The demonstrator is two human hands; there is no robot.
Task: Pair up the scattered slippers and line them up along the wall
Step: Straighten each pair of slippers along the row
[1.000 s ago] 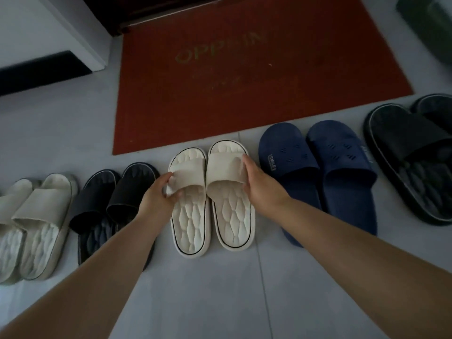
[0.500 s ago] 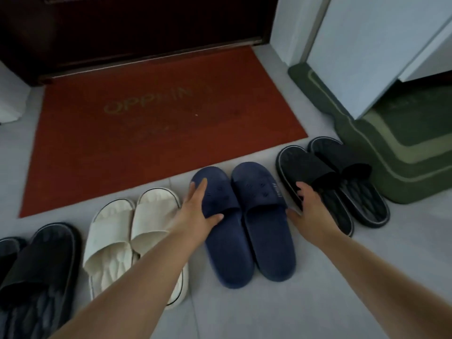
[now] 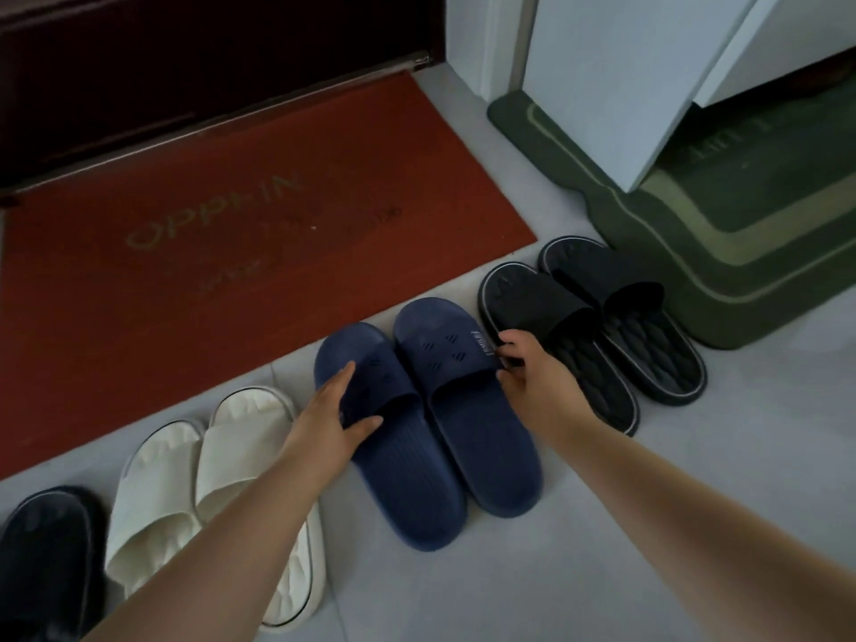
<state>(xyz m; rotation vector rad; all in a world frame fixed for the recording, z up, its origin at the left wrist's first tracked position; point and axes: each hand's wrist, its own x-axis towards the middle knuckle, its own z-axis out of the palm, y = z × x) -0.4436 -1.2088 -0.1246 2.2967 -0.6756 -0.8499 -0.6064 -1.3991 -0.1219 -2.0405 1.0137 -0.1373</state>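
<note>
Squaring the navy pair [image 3: 463, 433] on the floor [image 3: 602, 512] between cream pair [image 3: 176, 470] and black pair [image 3: 602, 326], I am pressing my left grip [image 3: 329, 414] flat on one strap, my right grip [image 3: 532, 377] pinching the other's edge, to align them.

Right hand [image 3: 532, 377] now on strap of right navy slipper [image 3: 477, 437], perhaps in a pinch.

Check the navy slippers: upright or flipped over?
Upright: both navy slippers show straps on top and ribbed footbeds facing up.
</note>
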